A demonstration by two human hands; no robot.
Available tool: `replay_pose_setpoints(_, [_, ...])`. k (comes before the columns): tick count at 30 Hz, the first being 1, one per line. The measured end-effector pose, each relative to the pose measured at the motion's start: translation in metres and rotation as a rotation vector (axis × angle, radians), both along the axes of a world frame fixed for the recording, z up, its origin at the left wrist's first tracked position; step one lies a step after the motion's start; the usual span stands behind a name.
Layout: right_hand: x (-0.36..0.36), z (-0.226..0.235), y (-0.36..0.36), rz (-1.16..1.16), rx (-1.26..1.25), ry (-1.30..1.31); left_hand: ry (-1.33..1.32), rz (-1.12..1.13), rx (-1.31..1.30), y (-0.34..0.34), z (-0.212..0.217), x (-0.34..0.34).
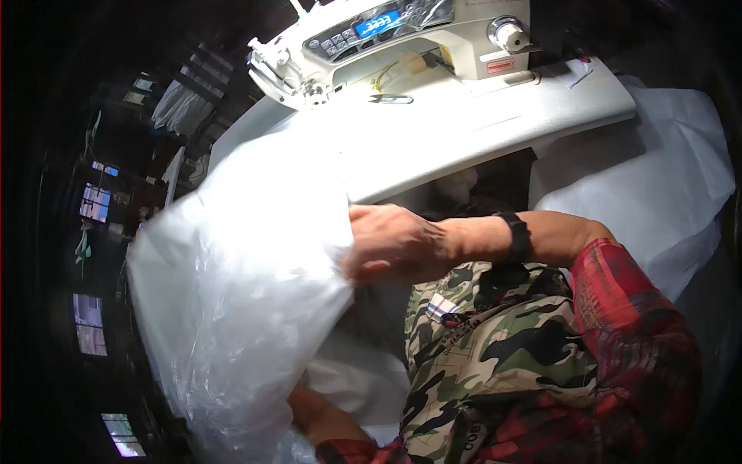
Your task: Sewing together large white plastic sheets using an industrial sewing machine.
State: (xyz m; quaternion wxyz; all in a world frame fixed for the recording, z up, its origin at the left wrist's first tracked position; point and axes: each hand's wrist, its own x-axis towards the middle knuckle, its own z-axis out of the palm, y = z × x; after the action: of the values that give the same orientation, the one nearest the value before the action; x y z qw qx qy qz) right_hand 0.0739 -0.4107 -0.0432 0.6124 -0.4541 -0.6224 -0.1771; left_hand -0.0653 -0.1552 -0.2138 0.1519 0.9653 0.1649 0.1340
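A large white, shiny, thin sheet (239,271) hangs bunched over the left side of the sewing table and spreads down toward my lap. I cannot make out whether it is cloth or plastic film. At its right edge, in front of the table, my right hand (394,243) is closed on the sheet, slightly blurred, with the fingertips partly hidden by it. My left forearm comes in low and passes behind the sheet, which hides the left hand entirely. Beyond the sheet stands a white sewing machine (491,50) with a lit blue display.
Thread snips (392,99) lie on the white machine table (495,127) below the machine arm. More white material (649,193) drapes off the table's right end. White garments (185,104) hang at the far left in a dark room with small bright windows.
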Motion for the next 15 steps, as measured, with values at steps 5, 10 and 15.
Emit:
replay_pose_setpoints(5, [-0.033, -0.058, 0.009, 0.374, -0.440, 0.247, 0.060, -0.043, 0.011, -0.010, 0.021, -0.025])
replay_pose_setpoints(10, [-0.036, -0.100, 0.041, 0.541, -0.717, 0.528, 0.181, -0.110, 0.008, -0.034, 0.047, -0.045])
replay_pose_setpoints(15, [-0.034, -0.118, 0.061, 0.466, -0.623, 0.452, 0.473, -0.301, -0.061, -0.079, 0.076, -0.046])
